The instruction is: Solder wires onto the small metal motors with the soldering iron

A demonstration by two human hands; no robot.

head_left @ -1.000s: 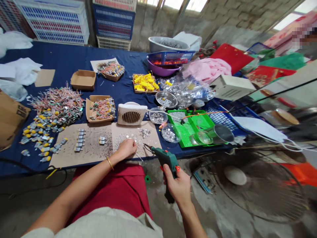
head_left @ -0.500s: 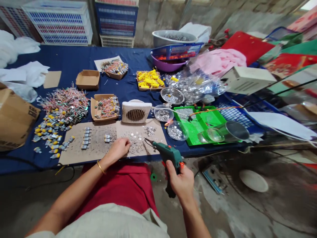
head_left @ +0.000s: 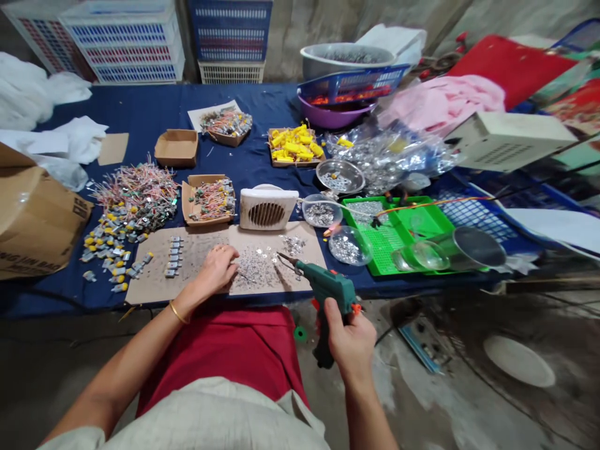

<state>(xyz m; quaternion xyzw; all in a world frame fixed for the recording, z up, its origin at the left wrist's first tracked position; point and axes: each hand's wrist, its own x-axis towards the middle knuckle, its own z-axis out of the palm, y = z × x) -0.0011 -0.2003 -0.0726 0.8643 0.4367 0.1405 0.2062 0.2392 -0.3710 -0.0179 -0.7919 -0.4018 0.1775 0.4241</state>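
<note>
My right hand (head_left: 349, 334) is wrapped round the handle of a green soldering gun (head_left: 328, 287), its tip pointing left over the cardboard. My left hand (head_left: 216, 269) rests on the cardboard sheet (head_left: 154, 284) with curled fingers; what lies under them is hidden. To its left a short column of small motors (head_left: 174, 256) stands on the sheet. Small metal bits (head_left: 255, 265) are scattered between my left hand and the gun's tip. Behind them sits a white vented box (head_left: 268, 209).
Wired parts (head_left: 145, 187) and yellow-capped motors (head_left: 110, 240) are heaped at left. A cardboard tray (head_left: 209, 200) of wired parts stands behind the sheet. Bowls of metal pieces (head_left: 347, 245) and a green basket (head_left: 375, 250) are at right, with a cable crossing above.
My left hand has moved left across the cardboard, over the place where two small motors showed. The view has shifted slightly, and the soldering gun stays in my right hand.
</note>
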